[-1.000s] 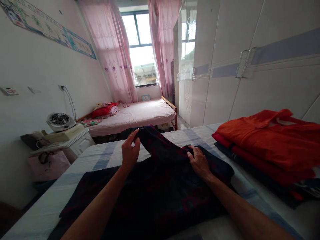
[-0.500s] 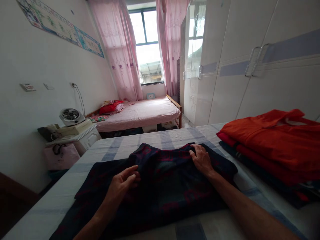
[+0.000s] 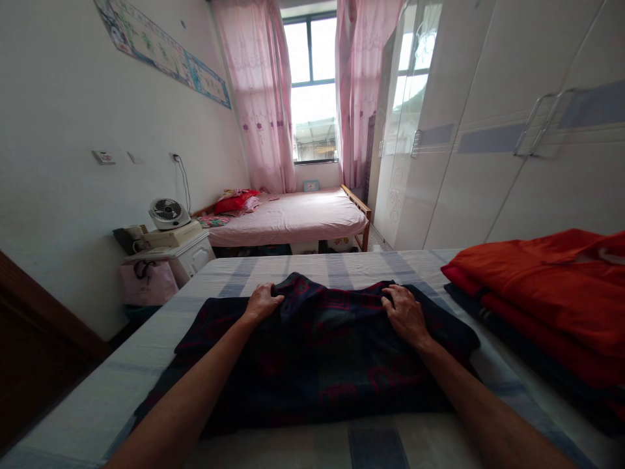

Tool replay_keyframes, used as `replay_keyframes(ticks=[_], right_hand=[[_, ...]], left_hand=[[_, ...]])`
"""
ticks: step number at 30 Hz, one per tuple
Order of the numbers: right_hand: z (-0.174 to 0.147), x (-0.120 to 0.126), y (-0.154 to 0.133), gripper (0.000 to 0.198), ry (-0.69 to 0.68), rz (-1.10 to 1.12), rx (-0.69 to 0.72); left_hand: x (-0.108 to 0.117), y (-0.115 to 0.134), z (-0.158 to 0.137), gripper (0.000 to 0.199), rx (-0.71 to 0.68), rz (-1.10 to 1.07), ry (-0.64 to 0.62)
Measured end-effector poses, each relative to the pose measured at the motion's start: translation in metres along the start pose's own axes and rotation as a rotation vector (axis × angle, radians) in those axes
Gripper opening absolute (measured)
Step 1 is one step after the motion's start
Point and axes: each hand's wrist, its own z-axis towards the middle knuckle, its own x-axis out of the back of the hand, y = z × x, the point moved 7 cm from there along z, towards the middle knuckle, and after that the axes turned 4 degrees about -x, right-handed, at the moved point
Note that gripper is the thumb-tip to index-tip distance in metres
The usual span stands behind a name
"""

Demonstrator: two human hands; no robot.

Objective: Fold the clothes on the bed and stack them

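Note:
A dark navy garment with red and green patterning, seemingly a shirt (image 3: 336, 352), lies spread across the bed in front of me. My left hand (image 3: 263, 301) is closed on its far edge, left of a raised fold that looks like the collar. On the other side of that fold, my right hand (image 3: 404, 314) has its fingers curled onto the cloth by the far edge. Both forearms reach over the shirt, covering parts of its left and right sides. The fingertips of each hand are partly hidden in the dark fabric.
A stack of folded clothes, topped by an orange shirt (image 3: 547, 280), sits at the right on the striped bed sheet (image 3: 390, 264). Beyond are a pink bed (image 3: 303, 218) and a white wardrobe (image 3: 469, 189). A fan (image 3: 168, 213) stands on a cabinet at the left.
My left hand has moved forward from above the shirt's left part to its far edge and closed there. My right hand stays at the collar's right. The view has turned slightly left.

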Motion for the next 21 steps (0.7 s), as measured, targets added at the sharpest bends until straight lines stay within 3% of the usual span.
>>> replay_keyframes(ticks=[3,6,11,13,16,21], right_hand=[[0.000,0.000,0.000,0.030,-0.006,-0.001,-0.002],[0.000,0.000,0.000,0.029,-0.007,0.002,0.002],[0.000,0.000,-0.001,0.027,0.003,-0.011,0.017],[-0.001,0.000,-0.003,0.027,0.009,-0.015,0.029],[-0.002,0.002,-0.005,0.027,0.034,-0.023,0.044],[-0.011,0.027,-0.035,0.026,0.114,-0.059,0.210]], left_hand=[[0.009,0.015,-0.006,0.025,-0.060,-0.003,0.076],[0.045,0.022,-0.028,0.035,-0.113,-0.017,0.243],[0.108,-0.011,-0.086,0.045,-0.105,0.081,0.493],[0.110,-0.038,-0.104,0.049,-0.078,0.146,0.448],[0.090,-0.070,-0.120,0.055,-0.114,0.181,0.279],[0.069,-0.070,-0.129,0.049,-0.292,0.339,0.196]])
